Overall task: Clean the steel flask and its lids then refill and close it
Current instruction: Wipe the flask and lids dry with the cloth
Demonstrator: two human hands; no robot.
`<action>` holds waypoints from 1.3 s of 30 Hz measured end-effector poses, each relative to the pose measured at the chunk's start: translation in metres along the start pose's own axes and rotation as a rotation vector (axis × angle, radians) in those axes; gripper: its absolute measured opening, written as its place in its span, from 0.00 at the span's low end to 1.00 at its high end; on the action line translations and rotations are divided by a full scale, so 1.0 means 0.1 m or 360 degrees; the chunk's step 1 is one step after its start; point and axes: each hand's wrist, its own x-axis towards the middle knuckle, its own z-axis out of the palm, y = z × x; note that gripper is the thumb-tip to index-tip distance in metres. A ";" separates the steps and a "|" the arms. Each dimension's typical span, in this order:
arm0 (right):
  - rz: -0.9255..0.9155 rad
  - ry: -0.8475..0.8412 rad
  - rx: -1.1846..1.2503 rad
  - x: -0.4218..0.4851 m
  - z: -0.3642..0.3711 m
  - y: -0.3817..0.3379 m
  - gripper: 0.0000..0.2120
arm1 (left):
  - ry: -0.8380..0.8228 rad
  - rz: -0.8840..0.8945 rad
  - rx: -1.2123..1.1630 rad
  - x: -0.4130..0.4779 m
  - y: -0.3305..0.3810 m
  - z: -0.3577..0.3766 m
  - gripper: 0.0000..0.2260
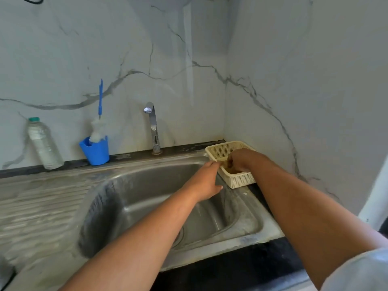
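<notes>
Where the steel flask is: not in view, and neither are its lids; a grey shape at the near left edge is too cut off to name.
Left hand (pixel 206 181): reaches across the basin, fingers straight, tips touching the near left rim of the basket; it holds nothing.
Right hand (pixel 243 159): dipped into the basket, fingers curled downward over a brownish thing (pixel 233 171); I cannot tell whether they hold it.
Hands together: near each other, meeting at the basket's left rim.
Cream plastic lattice basket (pixel 241 180): on the dark desk (pixel 241 267), just right of the sink, in the far right corner; probably light and likely to slide, so steadying its rim makes sense.
Flask handling (judged): stiff steel, slippery once wet or soapy, heavier when refilled; best taken round the middle of the body with a full wrap of the fingers.
Lid handling (judged): small and light, easily dropped into the basin; take them by the edge.
Likely cleaning tool: white-headed bottle brush with blue handle (pixel 96 132), standing in a blue plastic cup (pixel 95 152) at the far left of the tap; grip the handle.
Counts: steel sink (pixel 147 198) one; chrome tap (pixel 153 127) one; basket one; cup one; brush one; clear plastic bottle with green cap (pixel 44 143) one; flasks none visible; lids none visible.
</notes>
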 end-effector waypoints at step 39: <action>-0.0383 -0.0500 0.3337 -1.60 -0.21 -3.20 0.28 | 0.0854 -0.0589 0.0447 -2.69 -1.04 -2.05 0.17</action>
